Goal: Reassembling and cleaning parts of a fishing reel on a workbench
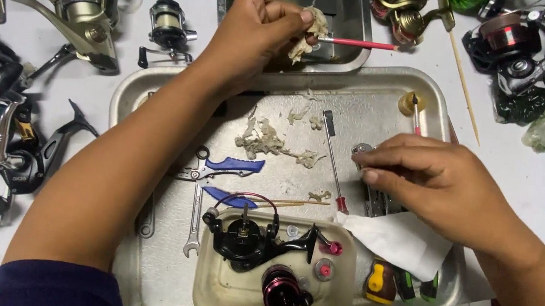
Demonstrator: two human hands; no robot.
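1. Our left hand (258, 27) pinches a dirty wad (310, 34) against a red-handled brush (359, 43), over the upper pan (356, 37).
2. Our right hand (445, 188) closes its fingertips on a small metal part (362, 149) above the tray (381, 90).
3. Grease scraps (264, 139) and a screwdriver (333, 161) lie between our hands.
4. A tub (210, 293) holds black reel parts (253, 239) near us.
5. A tissue (402, 242) lies under our right wrist.
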